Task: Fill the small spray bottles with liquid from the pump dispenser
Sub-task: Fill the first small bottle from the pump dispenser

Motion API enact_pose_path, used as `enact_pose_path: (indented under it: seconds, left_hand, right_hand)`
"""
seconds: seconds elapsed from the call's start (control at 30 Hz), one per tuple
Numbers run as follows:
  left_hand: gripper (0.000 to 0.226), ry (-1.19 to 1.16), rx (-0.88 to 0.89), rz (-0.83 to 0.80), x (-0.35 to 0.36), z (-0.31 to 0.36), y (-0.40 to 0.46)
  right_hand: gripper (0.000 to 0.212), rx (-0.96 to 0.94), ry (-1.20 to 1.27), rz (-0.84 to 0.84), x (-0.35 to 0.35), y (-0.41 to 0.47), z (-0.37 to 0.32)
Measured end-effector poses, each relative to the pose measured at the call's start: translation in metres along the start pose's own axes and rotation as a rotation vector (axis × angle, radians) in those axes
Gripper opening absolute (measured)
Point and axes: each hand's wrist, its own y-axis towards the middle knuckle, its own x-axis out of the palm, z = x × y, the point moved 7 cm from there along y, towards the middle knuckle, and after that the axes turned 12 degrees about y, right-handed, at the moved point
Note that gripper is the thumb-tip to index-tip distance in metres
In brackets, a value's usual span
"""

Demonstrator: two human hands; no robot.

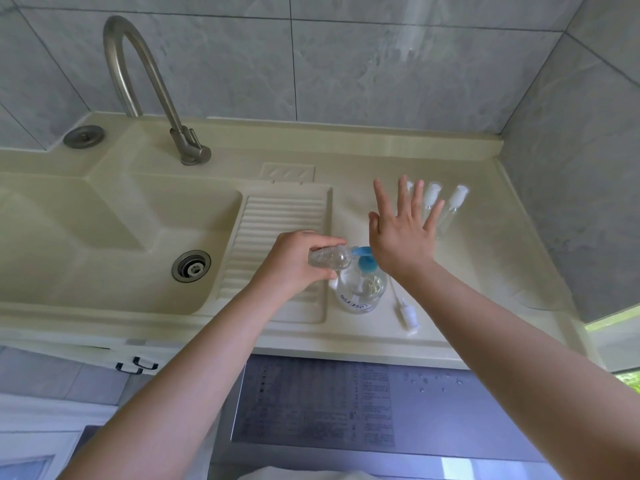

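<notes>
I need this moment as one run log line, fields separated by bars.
left hand holds small bottle at blue nozzle | right hand flat on pump | spray head on counter

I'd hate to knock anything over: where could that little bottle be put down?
Bare counter lies right of the loose sprayer top, toward the wall. Crowded: round the pump dispenser, and behind it where the capped spray bottles lie.

cream countertop (450, 161), pump dispenser (362, 289) (clear), capped spray bottles (453, 206), loose sprayer head (408, 315)
</notes>
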Motion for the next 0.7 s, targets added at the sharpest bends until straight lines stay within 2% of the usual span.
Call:
enact_pose_path:
  seconds: [0.1,0.3,0.47,0.7]
  left_hand:
    - [0.061,0.008,0.0,0.001,0.002,0.001,0.001]
    - [0.06,0.005,0.008,0.011,-0.002,0.003,0.0]
    - [0.061,0.019,0.0,0.01,0.001,0.001,0.001]
    - [0.059,-0.012,0.001,0.027,0.001,0.001,-0.002]
  right_hand:
    - [0.059,0.02,-0.014,-0.021,0.003,-0.001,0.002]
    - [0.062,-0.057,-0.036,0.071,-0.011,0.001,-0.013]
    - [0.06,-0.008,0.029,-0.013,0.009,-0.001,-0.005]
    - [0.061,-0.037,-0.016,0.038,-0.006,0.002,-0.008]
